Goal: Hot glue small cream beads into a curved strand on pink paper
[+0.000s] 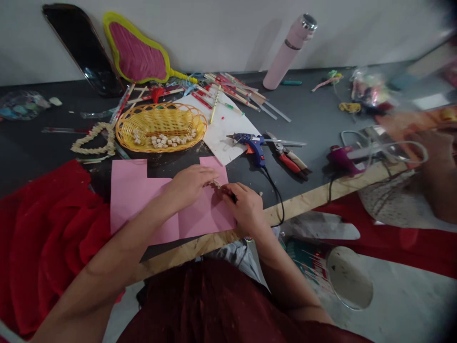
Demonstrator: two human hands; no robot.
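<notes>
Over the right part of a pink paper sheet (160, 228), a small beige beaded piece (215, 185) lies between my two hands. The fingers of my left hand (191, 186) are pressed together on its left end. My right hand (246, 202) pinches its right end, with something small and dark at the fingertips. Behind the sheet is a yellow wicker basket (160, 116) with small pale pieces in it. A beige beaded loop (94, 139) lies to the left of the basket. A blue glue gun (254, 145) rests on white paper to the right.
Pliers (291, 157) lie right of the glue gun, whose cord hangs over the table edge (303, 202). A pink bottle (287, 55), a phone (85, 47) and a pink fan (137, 52) stand behind. Red fabric (53, 238) is at left, another person's hand (433, 145) at right.
</notes>
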